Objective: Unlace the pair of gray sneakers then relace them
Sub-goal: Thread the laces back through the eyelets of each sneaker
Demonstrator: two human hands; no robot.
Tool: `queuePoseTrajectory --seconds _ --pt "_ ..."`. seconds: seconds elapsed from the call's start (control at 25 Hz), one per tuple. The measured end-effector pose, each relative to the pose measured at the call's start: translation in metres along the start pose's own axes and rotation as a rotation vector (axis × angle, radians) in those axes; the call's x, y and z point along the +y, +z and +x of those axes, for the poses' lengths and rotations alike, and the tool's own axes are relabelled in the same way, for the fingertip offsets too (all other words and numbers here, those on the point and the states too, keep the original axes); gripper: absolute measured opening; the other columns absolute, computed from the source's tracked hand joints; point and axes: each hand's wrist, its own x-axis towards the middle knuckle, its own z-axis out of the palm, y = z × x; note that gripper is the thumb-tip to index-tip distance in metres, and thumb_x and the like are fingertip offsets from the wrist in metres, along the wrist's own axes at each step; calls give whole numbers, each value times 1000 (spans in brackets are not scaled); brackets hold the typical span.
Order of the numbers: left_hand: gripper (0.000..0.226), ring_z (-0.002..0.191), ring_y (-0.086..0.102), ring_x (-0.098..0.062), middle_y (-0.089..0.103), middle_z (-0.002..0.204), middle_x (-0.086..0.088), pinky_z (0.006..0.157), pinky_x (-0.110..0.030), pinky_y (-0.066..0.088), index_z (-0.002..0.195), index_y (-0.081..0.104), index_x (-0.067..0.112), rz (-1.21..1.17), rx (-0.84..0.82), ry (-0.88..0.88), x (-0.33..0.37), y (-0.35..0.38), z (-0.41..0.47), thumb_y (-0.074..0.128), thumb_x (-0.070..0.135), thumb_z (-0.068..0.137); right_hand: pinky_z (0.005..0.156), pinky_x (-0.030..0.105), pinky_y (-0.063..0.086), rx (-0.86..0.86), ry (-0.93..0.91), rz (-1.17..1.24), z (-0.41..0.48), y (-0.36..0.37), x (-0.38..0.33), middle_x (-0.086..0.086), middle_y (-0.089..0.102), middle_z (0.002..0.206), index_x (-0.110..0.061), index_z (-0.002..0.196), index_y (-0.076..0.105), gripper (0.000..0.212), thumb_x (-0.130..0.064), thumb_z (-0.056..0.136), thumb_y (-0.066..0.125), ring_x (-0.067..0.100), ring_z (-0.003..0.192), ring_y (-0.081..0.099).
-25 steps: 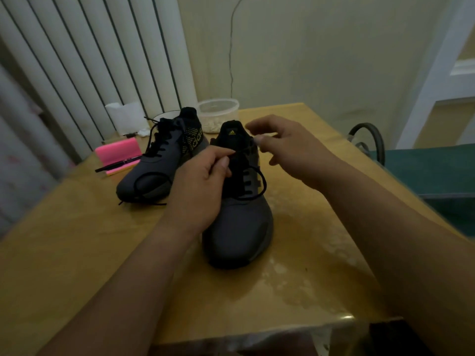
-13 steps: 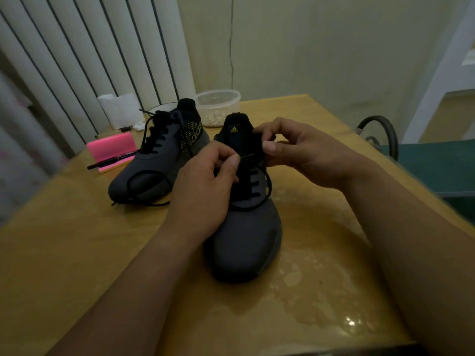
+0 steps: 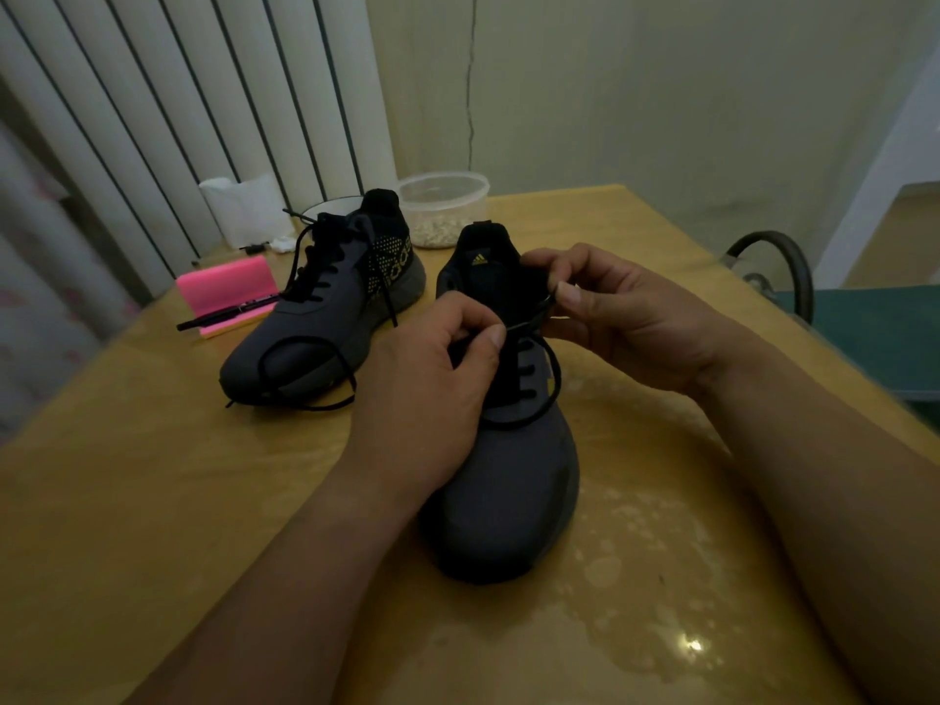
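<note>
Progress: on the table, far sneaker looked laced through, ends loose; near sneaker laced low, top rows under way; unlacing or relacing, could not tell | left hand: thumb and forefinger pinched the lace over the tongue | right hand: fingers curled, pinching the same lace just beside.

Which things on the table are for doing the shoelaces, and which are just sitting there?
For the job:
near sneaker
black lace, pinched by the left hand and the right hand
far sneaker

Just lying about:
pink case
black pen
plastic tub
white roll
</note>
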Motion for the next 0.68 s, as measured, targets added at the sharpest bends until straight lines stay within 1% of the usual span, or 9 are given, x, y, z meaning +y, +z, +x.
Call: queuePoseTrajectory --seconds 0.16,0.28,0.32,0.4,0.48,0.52,0.6,0.64,0.68 --pt "8 82 68 -6 71 86 13 71 -43 57 96 70 30 36 7 15 0 0 0 65 28 102 114 54 43 -5 12 16 0 -1 0 4 55 142 -13 98 60 28 -26 84 81 26 128 58" --pt "9 85 69 -5 72 88 14 74 -41 58 97 72 30 -10 -14 -13 -2 -1 1 66 27 103 114 54 43 -9 10 16 2 0 1 4 55 143 -13 99 60 26 -24 88 80 27 130 57" --pt "9 86 69 -4 73 88 15 75 -39 58 97 73 31 -42 -25 -37 -2 0 2 66 27 102 114 54 43 0 10 14 2 0 1 3 56 142 -13 99 59 21 -21 89 76 27 130 58" --pt "10 87 69 0 73 88 17 76 -30 56 98 75 32 -70 -52 -79 -2 1 6 68 27 102 114 52 44 12 7 12 3 2 1 1 59 138 -12 99 57 13 -15 92 68 25 127 59" --pt "10 86 68 3 74 88 19 75 -23 52 99 77 33 -65 -84 -104 0 1 11 68 28 101 111 49 46 20 6 8 4 6 1 0 60 137 -12 100 57 11 -13 92 65 23 124 60" --pt "11 86 68 3 74 87 19 74 -22 52 100 78 33 -64 -98 -112 0 1 12 68 28 101 108 47 48 24 -2 -5 4 9 0 1 60 137 -12 102 58 11 -13 92 64 23 122 61" --pt "12 86 69 3 75 87 19 74 -23 53 101 79 33 -61 -107 -126 1 1 14 67 29 101 102 42 53 79 -16 -33 2 13 -3 5 60 137 -11 114 59 20 -14 94 64 25 114 65" --pt "13 86 69 3 75 88 18 74 -22 52 102 79 33 -62 -98 -138 1 1 13 67 29 101 98 40 57 145 -3 -34 1 15 -6 9 61 134 -9 118 58 26 -15 94 65 27 107 67" --pt "12 86 69 3 75 88 18 74 -21 52 102 80 33 -62 -86 -148 2 2 12 68 30 101 93 39 59 212 22 -35 -2 17 -10 13 62 127 -8 119 56 28 -16 95 66 28 102 69"
